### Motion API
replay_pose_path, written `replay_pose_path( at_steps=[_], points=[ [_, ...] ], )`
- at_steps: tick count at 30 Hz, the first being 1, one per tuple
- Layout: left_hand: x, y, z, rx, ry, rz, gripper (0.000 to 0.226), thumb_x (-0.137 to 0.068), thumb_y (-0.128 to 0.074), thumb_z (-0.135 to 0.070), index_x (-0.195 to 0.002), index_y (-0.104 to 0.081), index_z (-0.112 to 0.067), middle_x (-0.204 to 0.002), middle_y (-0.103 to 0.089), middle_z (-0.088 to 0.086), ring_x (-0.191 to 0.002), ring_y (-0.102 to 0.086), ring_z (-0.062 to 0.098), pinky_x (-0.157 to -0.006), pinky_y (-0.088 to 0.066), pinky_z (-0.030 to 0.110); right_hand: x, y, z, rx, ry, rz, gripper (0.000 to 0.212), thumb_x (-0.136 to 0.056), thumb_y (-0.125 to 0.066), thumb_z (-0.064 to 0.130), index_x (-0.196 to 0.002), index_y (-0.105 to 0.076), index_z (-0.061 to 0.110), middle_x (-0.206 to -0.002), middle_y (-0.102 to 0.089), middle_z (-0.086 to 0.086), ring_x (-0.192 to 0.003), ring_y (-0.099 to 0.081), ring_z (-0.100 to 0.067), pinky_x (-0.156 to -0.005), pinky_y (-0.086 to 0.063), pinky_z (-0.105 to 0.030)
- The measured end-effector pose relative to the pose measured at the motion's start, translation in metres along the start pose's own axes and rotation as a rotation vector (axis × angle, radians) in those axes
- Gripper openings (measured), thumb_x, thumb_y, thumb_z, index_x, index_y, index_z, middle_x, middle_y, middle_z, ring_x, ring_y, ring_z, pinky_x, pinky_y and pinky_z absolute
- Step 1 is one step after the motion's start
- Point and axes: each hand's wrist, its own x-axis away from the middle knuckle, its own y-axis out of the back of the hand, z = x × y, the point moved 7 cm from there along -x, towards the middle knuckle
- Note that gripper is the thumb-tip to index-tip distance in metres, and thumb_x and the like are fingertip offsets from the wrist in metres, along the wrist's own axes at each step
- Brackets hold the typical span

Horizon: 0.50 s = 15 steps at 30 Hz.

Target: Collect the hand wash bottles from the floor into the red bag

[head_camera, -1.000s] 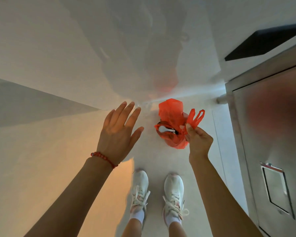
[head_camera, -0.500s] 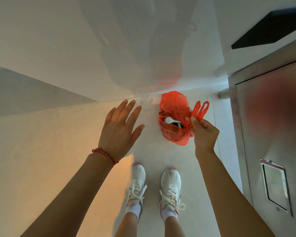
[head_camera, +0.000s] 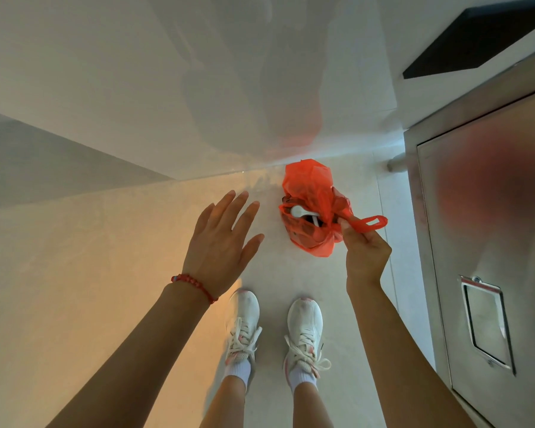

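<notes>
The red bag [head_camera: 306,186] stands on the pale floor near the wall, its mouth open. Inside it shows the white pump head of a hand wash bottle [head_camera: 303,212]; the bottle's dark body is mostly hidden by the plastic. My right hand [head_camera: 363,251] pinches one red handle loop of the bag, which sticks out to the right. My left hand [head_camera: 221,242] hovers to the left of the bag with fingers spread and straight, holding nothing. No bottle lies loose on the visible floor.
A steel cabinet [head_camera: 488,230] with a recessed handle stands close on the right. A glossy white wall [head_camera: 198,88] rises just behind the bag. My two white shoes [head_camera: 272,332] stand on the floor below the bag.
My right hand has turned, so the handle loop now points right instead of up. The bag's mouth has opened a little more. My left hand stays open beside it.
</notes>
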Motion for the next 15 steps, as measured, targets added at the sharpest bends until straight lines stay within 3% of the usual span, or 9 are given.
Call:
replay_pose_path(
  at_steps=[3,7,11,15],
  points=[
    [0.002,-0.001,-0.003,0.005,-0.009,0.002,0.057,-0.095,-0.017,-0.046,-0.125,-0.048,-0.009,-0.13,-0.054,0.018,-0.122,-0.048,0.036,-0.095,-0.041,0.052,0.002,0.002,-0.005,-0.019,-0.012,0.019,0.022,-0.08,-0.065,0.009,-0.102,-0.066,0.01,-0.077,-0.065,0.004,-0.068,-0.063,-0.003,-0.072,-0.051,-0.009],
    [0.004,0.001,-0.003,0.007,0.001,0.016,0.06,-0.094,-0.015,-0.047,-0.124,-0.05,-0.009,-0.129,-0.055,0.018,-0.12,-0.05,0.037,-0.094,-0.041,0.053,0.004,0.005,-0.008,-0.003,-0.027,0.008,0.029,-0.08,-0.065,0.007,-0.109,-0.064,0.002,-0.088,-0.067,-0.003,-0.081,-0.063,-0.019,-0.084,-0.05,-0.022],
    [0.009,0.01,-0.004,0.001,0.011,0.056,0.061,-0.094,-0.014,-0.047,-0.124,-0.05,-0.008,-0.129,-0.055,0.018,-0.12,-0.05,0.037,-0.094,-0.041,0.053,0.015,0.01,-0.005,-0.003,-0.067,0.018,0.021,-0.08,-0.066,0.009,-0.101,-0.067,0.007,-0.082,-0.064,-0.014,-0.081,-0.059,-0.027,-0.085,-0.05,-0.036],
    [0.017,0.041,-0.015,0.004,0.003,0.035,0.061,-0.094,-0.013,-0.047,-0.123,-0.051,-0.008,-0.128,-0.056,0.018,-0.119,-0.051,0.036,-0.093,-0.042,0.053,0.032,0.024,0.023,0.013,-0.018,0.028,0.023,-0.081,-0.065,0.011,-0.096,-0.066,-0.006,-0.067,-0.06,0.001,-0.065,-0.056,-0.005,-0.078,-0.049,-0.026]
  ],
)
